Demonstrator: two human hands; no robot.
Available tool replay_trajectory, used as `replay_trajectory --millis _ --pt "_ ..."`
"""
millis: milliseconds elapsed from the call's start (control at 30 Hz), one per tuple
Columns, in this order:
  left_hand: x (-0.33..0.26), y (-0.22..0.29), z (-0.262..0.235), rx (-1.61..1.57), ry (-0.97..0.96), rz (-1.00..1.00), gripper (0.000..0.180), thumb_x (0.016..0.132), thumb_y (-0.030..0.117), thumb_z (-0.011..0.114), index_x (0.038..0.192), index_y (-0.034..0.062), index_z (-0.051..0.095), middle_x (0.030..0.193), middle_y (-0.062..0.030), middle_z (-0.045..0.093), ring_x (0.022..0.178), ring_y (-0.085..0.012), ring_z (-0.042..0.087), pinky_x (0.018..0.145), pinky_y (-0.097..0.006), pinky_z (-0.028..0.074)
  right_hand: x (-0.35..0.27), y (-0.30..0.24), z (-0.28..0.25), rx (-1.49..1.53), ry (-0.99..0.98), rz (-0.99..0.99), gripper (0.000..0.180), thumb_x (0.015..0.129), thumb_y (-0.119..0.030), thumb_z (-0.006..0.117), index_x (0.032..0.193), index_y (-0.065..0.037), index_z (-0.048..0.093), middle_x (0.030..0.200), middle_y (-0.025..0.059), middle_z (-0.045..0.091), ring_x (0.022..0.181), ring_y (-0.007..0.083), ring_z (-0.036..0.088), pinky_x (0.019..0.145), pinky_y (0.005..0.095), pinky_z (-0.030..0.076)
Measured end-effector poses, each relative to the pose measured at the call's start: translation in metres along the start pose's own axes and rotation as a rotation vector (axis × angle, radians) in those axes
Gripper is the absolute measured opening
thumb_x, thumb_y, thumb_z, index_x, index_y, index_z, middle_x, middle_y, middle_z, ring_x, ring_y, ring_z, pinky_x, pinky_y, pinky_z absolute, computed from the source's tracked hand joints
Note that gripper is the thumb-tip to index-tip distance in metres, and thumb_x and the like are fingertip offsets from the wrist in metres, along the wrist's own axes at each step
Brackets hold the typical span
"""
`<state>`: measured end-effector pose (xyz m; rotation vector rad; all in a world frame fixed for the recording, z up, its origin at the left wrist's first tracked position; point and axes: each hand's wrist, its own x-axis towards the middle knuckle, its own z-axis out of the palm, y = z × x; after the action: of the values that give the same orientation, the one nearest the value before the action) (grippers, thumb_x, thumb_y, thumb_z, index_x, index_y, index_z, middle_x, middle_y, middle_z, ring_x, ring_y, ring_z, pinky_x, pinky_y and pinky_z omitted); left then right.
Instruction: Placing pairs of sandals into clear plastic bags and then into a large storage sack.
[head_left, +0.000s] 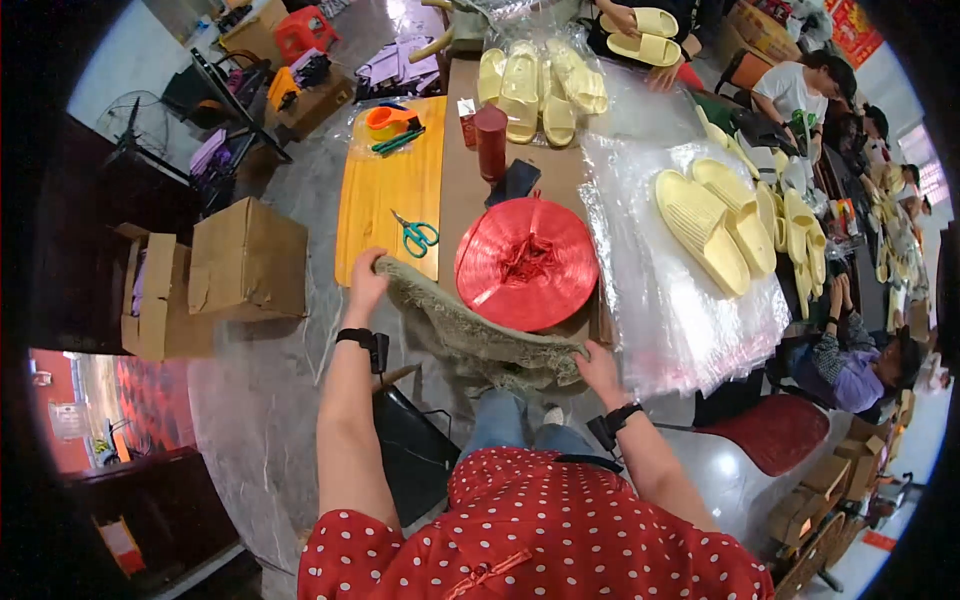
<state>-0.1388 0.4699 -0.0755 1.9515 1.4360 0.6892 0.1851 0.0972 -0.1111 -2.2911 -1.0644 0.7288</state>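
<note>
A grey-green cloth with a shaggy, frayed surface is stretched between my two hands at the table's near edge, its middle sagging toward my legs. My left hand is closed on its left corner, beside the yellow wooden board. My right hand pinches the other end, close to the stack of clear plastic bags. Just beyond the cloth lies a large roll of red plastic twine. Scissors with teal handles rest on the wooden board.
Pale yellow slippers lie on the bags, with more slippers farther back. A dark red cylinder and a black phone-like object stand behind the twine. Across the table, another person's hand is near slippers. Cardboard boxes sit left.
</note>
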Motion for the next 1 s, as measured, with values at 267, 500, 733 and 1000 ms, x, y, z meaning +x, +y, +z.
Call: replay_trajectory --millis 267,500,733,1000 --pt "0.020 -0.002 0.049 0.106 -0.332 0.118 0.082 0.066 0.009 0.071 0.140 0.0051 0.037 0.152 -0.0236 0.026 0.133 -0.0406 0.040 0.103 -0.045 0.042 0.014 -0.015 0.031 -0.037 0.137 0.272 0.037 0.085 -0.025 0.062 0.113 -0.002 0.062 0.100 0.0278 0.065 0.096 0.0456 0.061 0.082 0.0498 0.048" --pt "-0.034 0.021 0.046 0.231 0.017 -0.095 0.054 0.072 0.014 0.074 0.118 0.0030 0.048 0.140 -0.0228 0.037 0.115 -0.0447 0.050 0.091 -0.048 0.046 0.022 -0.018 0.034 0.192 0.224 0.387 0.036 0.086 -0.021 0.054 0.112 0.002 0.062 0.098 0.0283 0.065 0.098 0.0437 0.062 0.084 0.0435 0.047" --pt "-0.098 0.001 0.077 0.142 -0.615 0.068 0.046 0.079 0.026 0.071 0.115 0.0017 0.056 0.137 -0.0198 0.044 0.129 -0.0401 0.038 0.105 -0.050 0.033 0.028 -0.004 0.044 0.375 0.212 0.458 0.035 0.087 -0.016 0.053 0.116 0.002 0.060 0.102 0.0242 0.066 0.100 0.0405 0.062 0.089 0.0392 0.047" --pt "-0.114 -0.012 0.099 0.366 -0.679 0.393 0.095 0.083 0.059 0.058 0.149 -0.0004 0.024 0.157 -0.0200 0.020 0.144 -0.0399 0.018 0.116 -0.052 0.017 0.031 -0.154 -0.006 -0.284 0.213 -0.149 0.078 0.072 -0.012 0.074 0.139 0.001 0.037 0.132 0.0249 0.046 0.125 0.0389 0.044 0.107 0.0469 0.036"
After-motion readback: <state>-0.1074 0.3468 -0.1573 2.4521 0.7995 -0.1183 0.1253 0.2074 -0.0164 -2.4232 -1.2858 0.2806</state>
